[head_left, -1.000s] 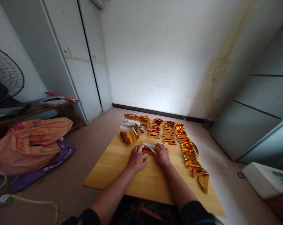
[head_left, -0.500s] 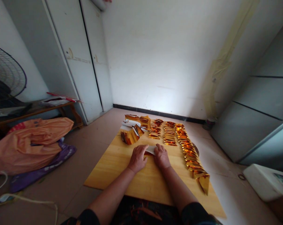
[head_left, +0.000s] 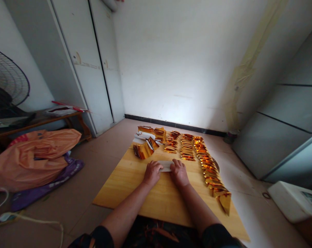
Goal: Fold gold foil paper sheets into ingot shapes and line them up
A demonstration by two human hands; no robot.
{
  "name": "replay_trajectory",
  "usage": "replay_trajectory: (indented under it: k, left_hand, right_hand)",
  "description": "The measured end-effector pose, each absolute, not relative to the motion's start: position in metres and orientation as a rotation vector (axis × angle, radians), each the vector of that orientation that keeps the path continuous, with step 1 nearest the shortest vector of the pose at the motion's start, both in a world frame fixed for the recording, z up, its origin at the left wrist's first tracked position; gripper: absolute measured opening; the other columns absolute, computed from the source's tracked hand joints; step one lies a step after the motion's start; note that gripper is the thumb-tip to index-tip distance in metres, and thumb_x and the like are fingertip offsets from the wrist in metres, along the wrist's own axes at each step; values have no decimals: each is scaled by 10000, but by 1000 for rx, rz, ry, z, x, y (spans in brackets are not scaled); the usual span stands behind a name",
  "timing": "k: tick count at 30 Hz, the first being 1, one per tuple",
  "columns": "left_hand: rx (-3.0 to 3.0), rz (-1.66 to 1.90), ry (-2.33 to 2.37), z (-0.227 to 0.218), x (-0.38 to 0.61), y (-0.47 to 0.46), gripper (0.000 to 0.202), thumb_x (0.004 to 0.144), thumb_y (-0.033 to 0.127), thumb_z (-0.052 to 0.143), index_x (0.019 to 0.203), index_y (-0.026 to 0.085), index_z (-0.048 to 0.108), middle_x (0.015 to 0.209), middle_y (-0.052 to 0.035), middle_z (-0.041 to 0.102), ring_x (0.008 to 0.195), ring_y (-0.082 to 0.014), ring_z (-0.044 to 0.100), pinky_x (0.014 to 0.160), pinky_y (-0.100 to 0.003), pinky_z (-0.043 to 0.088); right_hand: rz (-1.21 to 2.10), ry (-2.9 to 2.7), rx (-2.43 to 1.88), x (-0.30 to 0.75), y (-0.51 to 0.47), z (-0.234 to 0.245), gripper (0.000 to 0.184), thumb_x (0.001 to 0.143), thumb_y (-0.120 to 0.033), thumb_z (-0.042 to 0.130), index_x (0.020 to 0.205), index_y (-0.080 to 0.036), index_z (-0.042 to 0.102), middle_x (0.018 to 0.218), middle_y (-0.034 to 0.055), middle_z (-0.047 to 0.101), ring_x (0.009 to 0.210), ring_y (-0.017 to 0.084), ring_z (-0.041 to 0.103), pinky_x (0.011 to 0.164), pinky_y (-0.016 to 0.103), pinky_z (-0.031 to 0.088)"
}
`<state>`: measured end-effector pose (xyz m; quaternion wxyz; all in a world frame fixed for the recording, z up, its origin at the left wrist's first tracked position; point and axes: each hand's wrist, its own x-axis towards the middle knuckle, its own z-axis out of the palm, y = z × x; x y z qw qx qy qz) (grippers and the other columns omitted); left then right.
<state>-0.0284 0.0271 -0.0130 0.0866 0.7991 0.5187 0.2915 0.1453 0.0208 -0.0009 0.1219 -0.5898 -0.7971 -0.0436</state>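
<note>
My left hand (head_left: pixel 152 173) and my right hand (head_left: pixel 180 173) press down side by side on a folded paper strip (head_left: pixel 165 166), its white side up, on a wooden board (head_left: pixel 135 193). Each hand holds one end of the strip flat against the board. Just beyond the hands lies a fanned stack of gold foil sheets (head_left: pixel 144 150). Rows of folded gold foil pieces (head_left: pixel 186 148) run along the board's far part, and one long row (head_left: pixel 212 177) follows the right edge.
The board lies on a tiled floor. An orange plastic bag (head_left: pixel 34 155) and purple cloth lie at the left below a low wooden bench (head_left: pixel 42 120) and a fan (head_left: pixel 8 86). White wardrobe doors stand behind. A white box (head_left: pixel 292 199) sits at the right.
The gold side of the paper between my hands has been folded under, so only white shows. Both hands have flattened onto it; the left thumb moved off the top.
</note>
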Motion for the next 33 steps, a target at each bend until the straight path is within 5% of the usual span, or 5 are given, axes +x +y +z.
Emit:
replay_trajectory:
  k: [11,17,23,33]
  left_hand:
    - [2540,687,1520,-4,-31,15,279,754,61,498,888,216,687,982,-63,697,947,-231,565,810,-381,389]
    - [2599,668,1444,0,-38,4,328,701,115,551,985,232,666,1135,-61,658,1037,-238,546,902,-418,331]
    - [2626,682,1456,6,-34,-2,247,736,174,539,951,223,650,1092,-57,664,1050,-249,524,908,-446,321]
    - [2646,609,1483,5,-35,-3,286,760,219,544,1032,208,630,1092,-80,647,1081,-260,498,903,-443,326]
  right_hand:
    - [-72,-2379,-1673,153,2,5,214,813,-298,544,980,-221,654,1308,102,534,1191,272,416,1015,506,234]
    - [-2,-2365,-1630,167,-8,1,363,860,-475,513,1150,-281,611,1359,79,505,1239,282,388,1005,503,258]
    - [137,-2084,-1813,151,10,-1,250,900,-306,462,928,-239,701,1381,79,481,1235,238,417,942,373,358]
    - [148,-1760,-2121,104,33,-5,437,759,-428,608,1132,-201,595,1438,143,391,1255,317,369,966,456,295]
